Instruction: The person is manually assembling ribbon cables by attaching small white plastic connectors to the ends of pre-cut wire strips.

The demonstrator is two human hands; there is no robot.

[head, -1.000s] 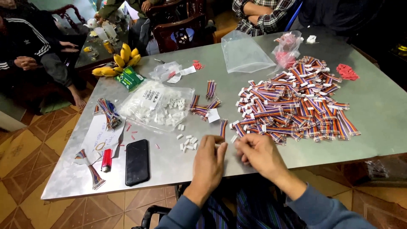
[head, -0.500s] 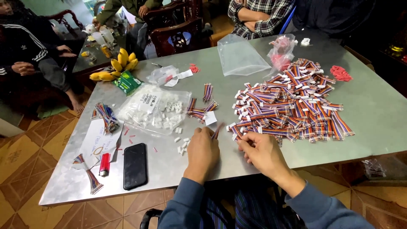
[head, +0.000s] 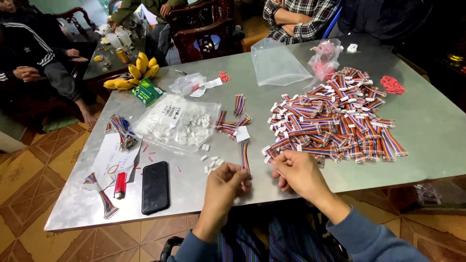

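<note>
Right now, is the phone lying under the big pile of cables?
No, the phone lies alone near the table's left front edge, well apart from the pile of cables on the right.

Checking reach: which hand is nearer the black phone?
Left. The left hand is just right of the black phone; the right hand lies farther right, beyond it.
</note>
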